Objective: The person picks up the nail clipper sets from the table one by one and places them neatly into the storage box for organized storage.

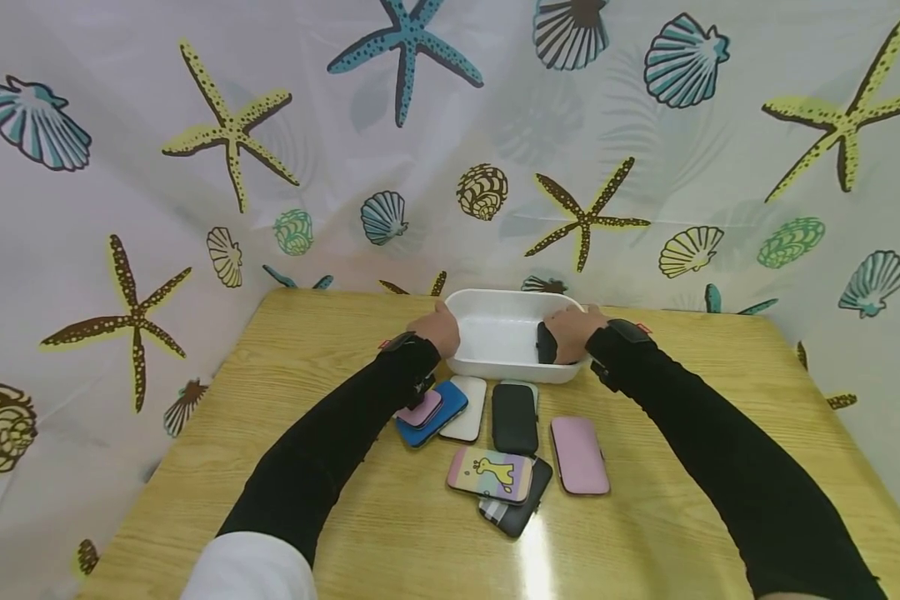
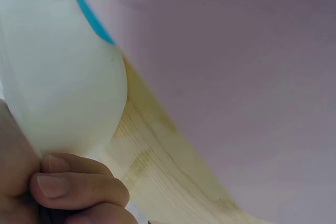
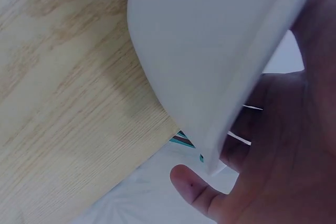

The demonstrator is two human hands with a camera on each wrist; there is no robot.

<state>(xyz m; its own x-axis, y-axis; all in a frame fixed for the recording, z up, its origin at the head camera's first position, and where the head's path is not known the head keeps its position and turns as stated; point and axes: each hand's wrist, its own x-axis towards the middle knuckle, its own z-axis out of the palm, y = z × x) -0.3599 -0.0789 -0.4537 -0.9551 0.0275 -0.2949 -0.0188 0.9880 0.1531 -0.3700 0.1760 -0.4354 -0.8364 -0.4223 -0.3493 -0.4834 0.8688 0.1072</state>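
Note:
A white oblong container (image 1: 510,371) stands at the back of the table between my two hands. My left hand (image 1: 438,329) grips its left end; in the left wrist view curled fingers (image 2: 79,190) lie at the rim. My right hand (image 1: 570,333) is hooked over the right end. Its fingers reach behind the rim in the right wrist view, their tips hidden, while the thumb (image 3: 194,184) stands apart outside the wall. A dark flat thing (image 1: 546,343) shows inside the container beside the right hand. A small pink phone case (image 1: 423,408) lies under my left wrist, on a blue phone case (image 1: 450,404).
In front of the container lie a white phone case (image 1: 465,408), a black one (image 1: 515,417) and a pink one (image 1: 580,454). Nearer, a giraffe-print case (image 1: 490,473) overlaps a dark one (image 1: 525,504). A patterned curtain (image 1: 450,183) hangs behind the wooden table (image 1: 390,533).

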